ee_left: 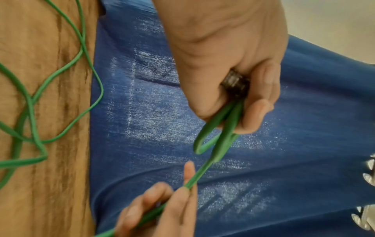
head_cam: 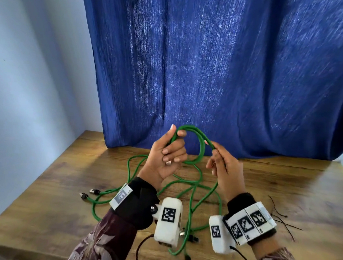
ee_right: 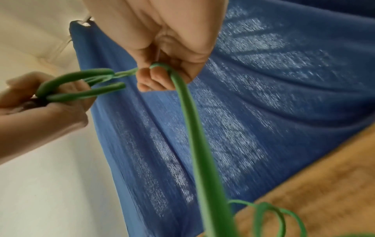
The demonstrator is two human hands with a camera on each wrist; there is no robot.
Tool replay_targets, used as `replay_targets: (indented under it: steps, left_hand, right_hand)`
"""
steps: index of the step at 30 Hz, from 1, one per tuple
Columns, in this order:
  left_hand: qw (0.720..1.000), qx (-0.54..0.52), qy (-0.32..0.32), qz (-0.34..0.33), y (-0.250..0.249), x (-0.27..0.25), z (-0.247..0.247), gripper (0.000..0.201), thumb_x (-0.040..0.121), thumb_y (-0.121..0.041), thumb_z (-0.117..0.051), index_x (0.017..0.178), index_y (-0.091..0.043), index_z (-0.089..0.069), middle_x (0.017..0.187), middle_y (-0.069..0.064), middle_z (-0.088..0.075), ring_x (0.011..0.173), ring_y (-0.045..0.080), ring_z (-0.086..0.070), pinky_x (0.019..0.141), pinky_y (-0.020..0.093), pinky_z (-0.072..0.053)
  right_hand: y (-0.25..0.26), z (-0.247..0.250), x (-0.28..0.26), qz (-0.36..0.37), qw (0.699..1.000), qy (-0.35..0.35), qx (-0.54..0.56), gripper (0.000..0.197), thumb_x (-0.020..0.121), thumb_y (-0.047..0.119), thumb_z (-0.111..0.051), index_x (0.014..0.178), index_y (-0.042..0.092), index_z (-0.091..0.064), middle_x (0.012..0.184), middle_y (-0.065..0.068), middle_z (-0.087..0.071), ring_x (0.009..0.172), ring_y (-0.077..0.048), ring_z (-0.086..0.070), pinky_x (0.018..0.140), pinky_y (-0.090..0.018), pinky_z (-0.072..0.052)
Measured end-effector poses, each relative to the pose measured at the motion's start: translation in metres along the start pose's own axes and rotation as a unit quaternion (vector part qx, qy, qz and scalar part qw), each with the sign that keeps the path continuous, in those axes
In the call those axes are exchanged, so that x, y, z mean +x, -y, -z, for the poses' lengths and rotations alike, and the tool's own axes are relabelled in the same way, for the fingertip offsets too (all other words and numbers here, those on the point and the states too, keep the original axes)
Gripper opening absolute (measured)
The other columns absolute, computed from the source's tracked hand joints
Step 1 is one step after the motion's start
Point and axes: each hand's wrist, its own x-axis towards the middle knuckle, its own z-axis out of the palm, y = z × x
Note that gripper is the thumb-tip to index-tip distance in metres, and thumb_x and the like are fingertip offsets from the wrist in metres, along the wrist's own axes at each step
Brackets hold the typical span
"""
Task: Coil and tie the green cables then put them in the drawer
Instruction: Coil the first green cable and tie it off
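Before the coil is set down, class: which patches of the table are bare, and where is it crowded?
Bare: the table's left strip between wall and plugs, and the far right beyond the ties. Crowded: the middle, where loose cable sprawls under the left hand and right hand, which hold the coil.

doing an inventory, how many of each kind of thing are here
hands: 2, left hand and right hand
wrist cameras: 2
curtain: 1
table: 1
cables: tangled, cannot count
ties: too thin to count
total: 6 countable
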Motion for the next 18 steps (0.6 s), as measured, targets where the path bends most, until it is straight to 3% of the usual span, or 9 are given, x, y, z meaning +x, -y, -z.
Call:
replay_targets:
  steps: [2,5,8,10,13,15,18]
  left_hand:
    - [0.997,0.011,-0.045,-0.059,-0.007,0.001,0.000,0.021,0.087,-0.031,-0.057,0.078,-0.012,-0.059,0.033,-0.006,-0.040,0.026,0.008,-0.023,0.037,0.015,-0.038]
    - [0.983,-0.021,-0.110,-0.143,-0.020,0.002,0.004,0.032,0.092,-0.031,-0.039,0.073,-0.014,-0.057,0.032,-0.006,-0.038,0.024,0.006,-0.033,0.037,0.013,-0.035]
    - [0.971,-0.025,-0.152,-0.185,-0.026,0.002,0.007,0.037,0.096,-0.032,-0.030,0.073,-0.015,-0.053,0.032,-0.006,-0.035,0.024,0.005,-0.034,0.038,0.012,-0.035]
    - [0.966,-0.022,-0.167,-0.195,-0.024,0.002,0.008,0.037,0.100,-0.033,-0.026,0.076,-0.016,-0.048,0.033,-0.007,-0.035,0.026,0.005,-0.034,0.040,0.012,-0.036]
    - [0.963,-0.009,-0.181,-0.199,-0.021,0.003,0.010,0.037,0.101,-0.035,-0.022,0.079,-0.017,-0.046,0.034,-0.008,-0.035,0.027,0.005,-0.034,0.043,0.012,-0.038]
    - [0.961,0.015,-0.194,-0.194,-0.020,0.004,0.011,0.037,0.101,-0.035,-0.022,0.080,-0.017,-0.046,0.035,-0.008,-0.034,0.028,0.004,-0.033,0.044,0.013,-0.040]
    - [0.958,0.073,-0.214,-0.177,-0.016,0.005,0.013,0.037,0.101,-0.033,-0.022,0.085,-0.014,-0.050,0.038,-0.009,-0.034,0.032,0.003,-0.033,0.047,0.015,-0.043]
  right_hand:
    - [-0.007,0.000,-0.008,-0.018,1.000,-0.003,0.012,0.027,0.093,0.022,-0.038,0.114,0.033,-0.052,0.059,0.003,-0.051,0.045,-0.006,-0.043,0.048,-0.016,-0.038]
    - [-0.017,0.003,-0.021,-0.046,0.996,-0.035,0.066,0.014,0.094,0.012,-0.044,0.104,0.020,-0.048,0.057,0.001,-0.049,0.044,-0.008,-0.041,0.044,-0.020,-0.036]
    - [-0.023,0.005,-0.035,-0.060,0.997,-0.019,0.039,0.017,0.092,0.008,-0.053,0.097,0.023,-0.051,0.062,0.003,-0.058,0.048,-0.006,-0.048,0.046,-0.020,-0.040]
    - [-0.020,0.004,-0.041,-0.041,0.998,-0.001,-0.042,0.017,0.086,0.019,-0.061,0.097,0.030,-0.056,0.074,0.008,-0.066,0.063,-0.007,-0.061,0.059,-0.018,-0.048]
    - [-0.013,0.003,-0.043,-0.001,0.985,0.057,-0.163,0.030,0.078,0.026,-0.057,0.107,0.029,-0.063,0.097,0.009,-0.065,0.084,-0.005,-0.062,0.074,-0.024,-0.050]
    - [-0.007,0.004,-0.042,0.016,0.970,0.104,-0.220,0.038,0.078,0.023,-0.054,0.113,0.031,-0.064,0.101,0.009,-0.059,0.088,-0.010,-0.061,0.073,-0.033,-0.053]
    - [0.005,0.006,-0.040,0.056,0.954,0.138,-0.259,0.040,0.078,0.021,-0.052,0.113,0.036,-0.064,0.097,0.016,-0.053,0.079,-0.006,-0.057,0.063,-0.031,-0.053]
